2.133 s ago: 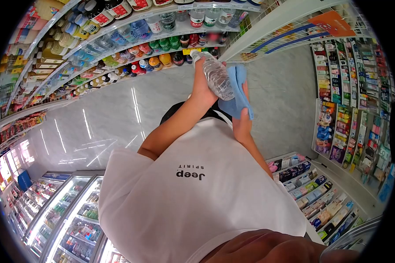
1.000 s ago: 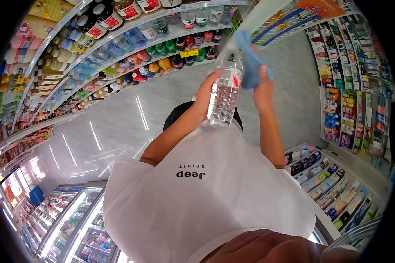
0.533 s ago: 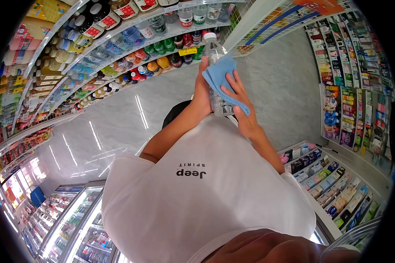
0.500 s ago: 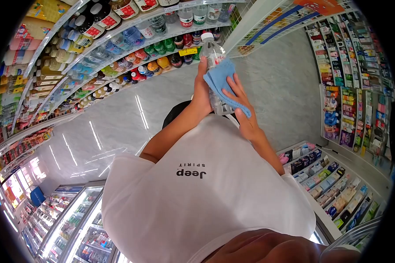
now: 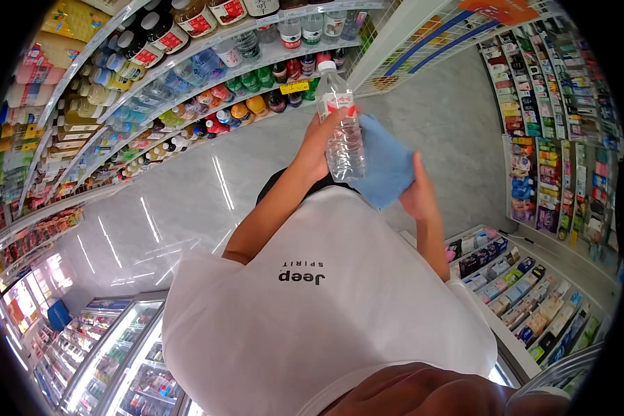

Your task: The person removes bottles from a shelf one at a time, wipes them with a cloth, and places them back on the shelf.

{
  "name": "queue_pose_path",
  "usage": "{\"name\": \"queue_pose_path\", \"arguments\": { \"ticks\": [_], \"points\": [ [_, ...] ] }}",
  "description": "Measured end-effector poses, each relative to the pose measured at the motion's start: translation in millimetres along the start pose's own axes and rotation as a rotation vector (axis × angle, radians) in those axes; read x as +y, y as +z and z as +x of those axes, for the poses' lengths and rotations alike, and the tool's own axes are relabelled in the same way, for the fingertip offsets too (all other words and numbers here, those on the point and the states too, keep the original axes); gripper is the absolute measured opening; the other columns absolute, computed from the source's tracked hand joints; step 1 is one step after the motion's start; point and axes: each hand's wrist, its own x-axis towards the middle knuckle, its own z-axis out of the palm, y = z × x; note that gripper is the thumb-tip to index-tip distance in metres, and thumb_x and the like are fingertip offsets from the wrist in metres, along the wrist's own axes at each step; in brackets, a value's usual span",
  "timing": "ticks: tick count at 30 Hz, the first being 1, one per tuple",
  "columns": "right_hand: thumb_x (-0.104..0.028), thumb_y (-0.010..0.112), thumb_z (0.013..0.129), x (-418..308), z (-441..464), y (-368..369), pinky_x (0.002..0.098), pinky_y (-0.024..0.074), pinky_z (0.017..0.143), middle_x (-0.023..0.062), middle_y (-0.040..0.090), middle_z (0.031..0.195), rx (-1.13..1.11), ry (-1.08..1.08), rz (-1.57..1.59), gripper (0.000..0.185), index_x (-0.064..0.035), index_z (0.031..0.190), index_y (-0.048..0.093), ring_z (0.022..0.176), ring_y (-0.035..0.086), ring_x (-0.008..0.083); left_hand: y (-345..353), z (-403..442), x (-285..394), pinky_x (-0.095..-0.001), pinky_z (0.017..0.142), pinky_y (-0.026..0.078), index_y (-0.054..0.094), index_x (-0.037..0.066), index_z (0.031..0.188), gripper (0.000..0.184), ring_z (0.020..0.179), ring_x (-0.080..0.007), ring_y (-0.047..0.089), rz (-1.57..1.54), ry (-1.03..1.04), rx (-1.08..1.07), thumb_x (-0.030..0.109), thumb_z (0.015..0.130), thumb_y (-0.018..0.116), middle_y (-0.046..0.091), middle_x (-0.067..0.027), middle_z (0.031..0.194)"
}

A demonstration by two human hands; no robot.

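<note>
A clear plastic bottle [image 5: 344, 149] with a white cap and a red and white label stands nearly upright in front of my body. My left hand [image 5: 315, 145] is wrapped round its left side, with the thumb across the label. A blue cloth [image 5: 387, 163] hangs spread out just right of the bottle. My right hand [image 5: 419, 191] grips the cloth by its right edge, apart from the bottle. The cloth's left edge lies against or behind the bottle; which one I cannot tell.
Shelves of bottled drinks [image 5: 256, 69] curve across the top and left. A white mesh rack side [image 5: 395, 52] rises beyond the bottle. Shelves of small packaged goods [image 5: 548, 173] stand at the right, low bins [image 5: 513, 291] at the lower right, lit glass-door fridges [image 5: 111, 353] at the lower left.
The cloth has come off the bottle's front and opened out to the right with my right hand. The bottle's label now shows, and my left thumb lies across it.
</note>
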Motion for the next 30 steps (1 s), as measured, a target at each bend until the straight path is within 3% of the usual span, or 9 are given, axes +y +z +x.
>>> {"name": "queue_pose_path", "arguments": {
  "ticks": [4, 8, 11, 12, 15, 16, 21, 26, 30],
  "points": [
    [-0.05, 0.041, 0.103, -18.6, 26.2, -3.7, 0.0425, 0.0358, 0.112, 0.0127, 0.051, 0.142, 0.192, -0.246, 0.165, 0.061, 0.0004, 0.138, 0.047, 0.131, 0.049, 0.0243, -0.4, -11.7, 12.6, -0.0369, 0.078, 0.06, 0.042, 0.0, 0.136, 0.052, 0.098, -0.0275, 0.068, 0.068, -0.107, -0.163, 0.018, 0.09, 0.06, 0.061, -0.022, 0.125],
    [-0.049, 0.036, 0.104, -39.1, 49.0, 28.5, 0.0426, 0.0358, 0.111, 0.0148, 0.051, 0.141, 0.114, -0.438, 0.275, 0.059, 0.0007, 0.13, 0.054, 0.13, 0.049, 0.0271, 8.4, -22.5, 10.3, -0.036, 0.074, 0.06, 0.043, -0.001, 0.137, 0.057, 0.09, -0.0286, 0.07, 0.135, -0.313, -0.422, 0.023, 0.089, 0.06, 0.06, -0.0257, 0.124],
    [-0.049, 0.034, 0.103, -31.5, 72.1, 36.4, 0.0396, 0.0376, 0.106, 0.0155, 0.054, 0.134, -0.219, -0.699, -0.173, 0.061, 0.004, 0.114, 0.063, 0.123, 0.052, 0.0267, 15.3, -27.2, 7.2, -0.0341, 0.073, 0.06, 0.045, -0.002, 0.135, 0.056, 0.085, -0.0276, 0.069, 0.073, -0.498, -0.488, 0.029, 0.09, 0.058, 0.062, -0.0264, 0.12],
    [-0.046, 0.034, 0.103, -31.5, 69.2, 51.1, 0.0382, 0.0387, 0.102, 0.0154, 0.057, 0.125, -0.167, -0.763, -0.251, 0.061, 0.006, 0.102, 0.065, 0.115, 0.054, 0.0259, 18.7, -32.1, 6.3, -0.0335, 0.069, 0.057, 0.049, -0.003, 0.132, 0.058, 0.078, -0.0267, 0.067, 0.073, -0.505, -0.423, 0.037, 0.09, 0.053, 0.064, -0.0248, 0.115],
    [-0.042, 0.034, 0.104, -38.6, 72.0, 55.1, 0.0361, 0.0396, 0.1, 0.015, 0.058, 0.118, -0.145, -0.797, -0.436, 0.057, 0.0053, 0.098, 0.065, 0.11, 0.055, 0.0238, 23.8, -40.1, 15.9, -0.0342, 0.065, 0.054, 0.051, -0.003, 0.13, 0.061, 0.073, -0.027, 0.065, -0.061, -0.551, -0.37, 0.042, 0.088, 0.05, 0.066, -0.023, 0.109],
    [-0.04, 0.034, 0.104, -39.7, 69.1, 57.5, 0.0355, 0.04, 0.099, 0.0146, 0.058, 0.117, -0.12, -0.79, -0.46, 0.055, 0.0051, 0.095, 0.065, 0.108, 0.055, 0.0229, 17.9, -37.5, 12.2, -0.0348, 0.066, 0.059, 0.051, 0.001, 0.129, 0.054, 0.074, -0.0282, 0.069, -0.177, -0.554, -0.433, 0.039, 0.091, 0.052, 0.066, -0.0261, 0.109],
    [-0.033, 0.037, 0.105, -36.9, 67.6, 67.4, 0.0326, 0.0411, 0.094, 0.0118, 0.059, 0.111, -0.03, -0.868, -0.586, 0.049, 0.0039, 0.085, 0.063, 0.099, 0.056, 0.0192, 19.4, -38.4, 13.1, -0.0377, 0.066, 0.057, 0.052, -0.002, 0.127, 0.056, 0.073, -0.0299, 0.068, -0.08, -0.527, -0.41, 0.039, 0.089, 0.052, 0.066, -0.0225, 0.105],
    [-0.032, 0.037, 0.106, -39.4, 73.7, 76.7, 0.0317, 0.0421, 0.092, 0.0117, 0.058, 0.11, -0.099, -0.936, -0.541, 0.047, 0.0035, 0.086, 0.061, 0.097, 0.056, 0.0186, 20.8, -48.1, 22.0, -0.0442, 0.071, 0.06, 0.051, 0.0, 0.125, 0.048, 0.08, -0.0358, 0.07, -0.1, -0.466, -0.334, 0.034, 0.091, 0.058, 0.065, -0.0228, 0.106],
    [-0.034, 0.036, 0.106, -49.7, 82.6, 90.8, 0.0318, 0.0426, 0.093, 0.0115, 0.06, 0.112, -0.161, -0.95, -0.555, 0.047, 0.0038, 0.095, 0.063, 0.101, 0.057, 0.0185, 30.3, -48.0, 36.5, -0.0407, 0.067, 0.06, 0.052, 0.002, 0.124, 0.047, 0.08, -0.0338, 0.071, 0.014, -0.358, -0.286, 0.032, 0.09, 0.066, 0.068, -0.0194, 0.103]
  ]
}}
